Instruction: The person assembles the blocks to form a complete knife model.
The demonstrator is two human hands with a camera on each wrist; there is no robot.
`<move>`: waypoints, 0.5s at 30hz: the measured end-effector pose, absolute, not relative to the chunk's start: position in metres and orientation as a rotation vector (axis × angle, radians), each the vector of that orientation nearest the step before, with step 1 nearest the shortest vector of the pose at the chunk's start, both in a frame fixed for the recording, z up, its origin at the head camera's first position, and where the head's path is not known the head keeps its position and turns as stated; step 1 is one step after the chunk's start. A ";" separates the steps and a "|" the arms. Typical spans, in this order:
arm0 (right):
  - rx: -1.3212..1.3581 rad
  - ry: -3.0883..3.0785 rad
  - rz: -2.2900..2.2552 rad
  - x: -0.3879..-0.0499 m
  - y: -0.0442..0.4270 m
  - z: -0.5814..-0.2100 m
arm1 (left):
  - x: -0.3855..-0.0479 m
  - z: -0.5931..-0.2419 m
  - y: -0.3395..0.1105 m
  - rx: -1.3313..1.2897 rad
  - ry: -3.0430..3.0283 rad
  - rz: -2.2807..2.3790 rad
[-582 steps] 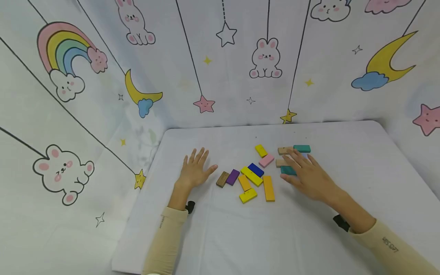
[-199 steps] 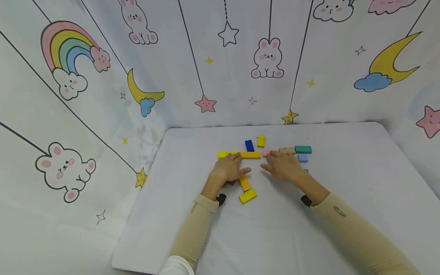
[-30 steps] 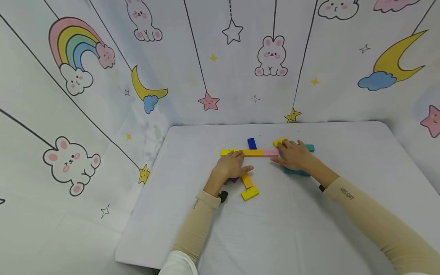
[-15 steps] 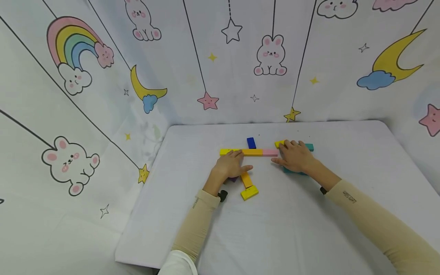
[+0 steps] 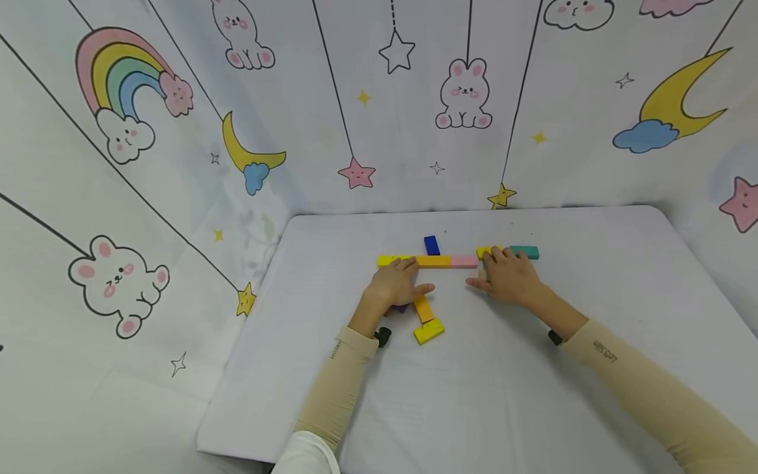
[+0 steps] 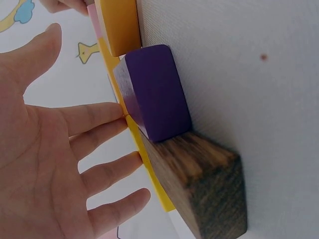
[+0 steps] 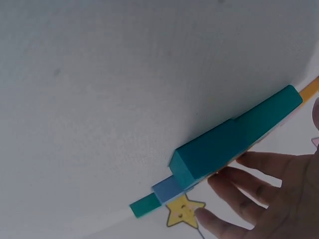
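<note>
My left hand point(image 5: 392, 284) lies with straight fingers, its fingertips touching a long yellow block point(image 5: 387, 261) and an orange block point(image 5: 435, 261) set end to end. A pink block point(image 5: 464, 262) continues that row rightward. Beyond the pink end is a small yellow block point(image 5: 487, 252), touched by the fingertips of my right hand point(image 5: 510, 275); the right thumb stays apart. A teal block point(image 5: 524, 252) shows past the right fingers. In the right wrist view, larger teal blocks point(image 7: 209, 154) and a light blue block point(image 7: 168, 189) are near that hand, which hides part of the blocks.
A dark blue block point(image 5: 431, 245) lies behind the row. Nearer are a short orange block point(image 5: 423, 309) and a yellow block point(image 5: 429, 331). Purple point(image 6: 159, 92) and brown wooden point(image 6: 219, 199) blocks sit beneath the left hand. Everything rests on a white-covered table point(image 5: 474, 395).
Over the last second my right hand turns the small yellow block straighter and shifts it slightly right and nearer. The left hand stays put. Earlier the blocks lay scattered; the pink one has joined the row.
</note>
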State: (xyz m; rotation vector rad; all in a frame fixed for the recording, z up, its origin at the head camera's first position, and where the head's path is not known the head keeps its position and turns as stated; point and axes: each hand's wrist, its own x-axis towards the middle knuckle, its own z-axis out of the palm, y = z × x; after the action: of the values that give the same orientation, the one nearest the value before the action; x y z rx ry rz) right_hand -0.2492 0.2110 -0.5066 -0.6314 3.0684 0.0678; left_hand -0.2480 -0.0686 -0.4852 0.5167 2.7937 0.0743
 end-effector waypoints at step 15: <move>-0.598 3.094 0.022 -0.239 0.207 -0.511 | -0.248 -0.485 -0.069 0.518 2.793 0.076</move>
State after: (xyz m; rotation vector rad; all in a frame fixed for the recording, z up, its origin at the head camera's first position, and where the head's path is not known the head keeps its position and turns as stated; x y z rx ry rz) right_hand -0.2392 0.2073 -0.5107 -0.5984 3.0943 0.0217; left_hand -0.2477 -0.0689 -0.4851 0.5182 2.7934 0.0757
